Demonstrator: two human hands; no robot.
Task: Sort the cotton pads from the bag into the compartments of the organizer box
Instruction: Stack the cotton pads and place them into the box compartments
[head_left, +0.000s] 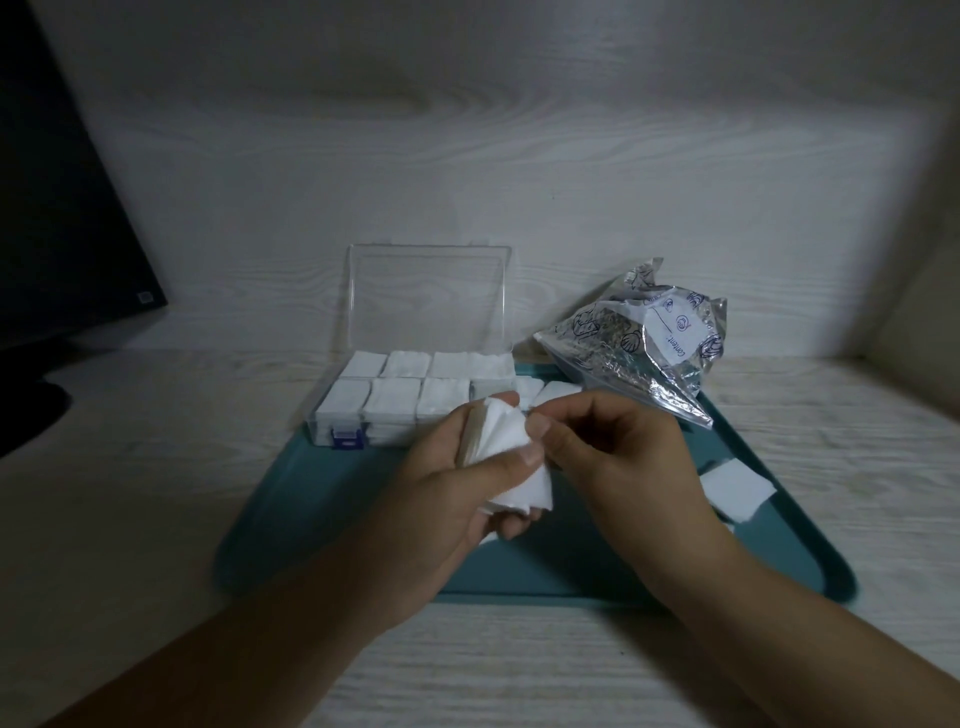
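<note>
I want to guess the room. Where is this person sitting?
Probably a desk at home or in an office: a pale wood-grain tabletop, a dark monitor at the left, and a teal tray for the sorting.

A pale wood-grain counter (156, 519) is filling the lower half of the frame. A teal tray (322, 519) is lying flat on it at the centre. At the far left edge, the dark base of a monitor (31, 410) is standing on the counter, well apart from the tray.
</note>
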